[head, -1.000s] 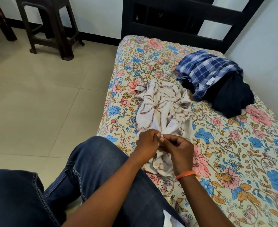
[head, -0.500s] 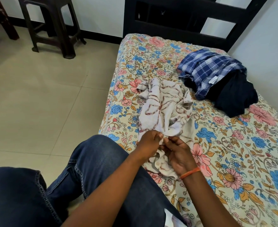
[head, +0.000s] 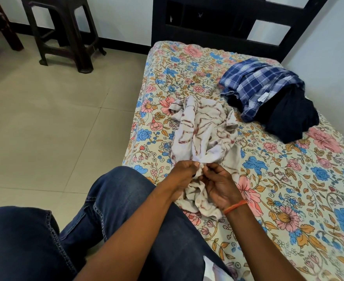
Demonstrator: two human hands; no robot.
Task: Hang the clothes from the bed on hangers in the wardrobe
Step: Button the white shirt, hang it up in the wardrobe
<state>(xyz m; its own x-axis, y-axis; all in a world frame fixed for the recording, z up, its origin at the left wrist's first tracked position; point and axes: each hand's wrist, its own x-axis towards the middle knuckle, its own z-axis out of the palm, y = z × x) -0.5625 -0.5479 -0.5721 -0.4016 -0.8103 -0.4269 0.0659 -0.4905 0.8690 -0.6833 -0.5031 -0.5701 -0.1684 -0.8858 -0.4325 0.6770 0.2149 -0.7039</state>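
A crumpled white shirt with brown streaks [head: 199, 130] lies on the floral bed [head: 288, 189] near its left edge. My left hand [head: 182, 175] and my right hand [head: 220, 189] meet at the shirt's near end, both pinching the fabric around a small button. Further back on the bed, a blue checked shirt [head: 254, 86] rests on top of a dark navy garment [head: 290, 116]. No hanger or wardrobe is in view.
My knees in blue jeans [head: 110, 216] sit at the bed's left side. A dark plastic stool [head: 65, 33] stands on the tiled floor at the back left. The dark headboard [head: 228, 23] and a white wall [head: 339, 47] border the bed.
My hands stay at the shirt's near end, with the fingers shifting slightly at the button. The view has dipped and shifted slightly.
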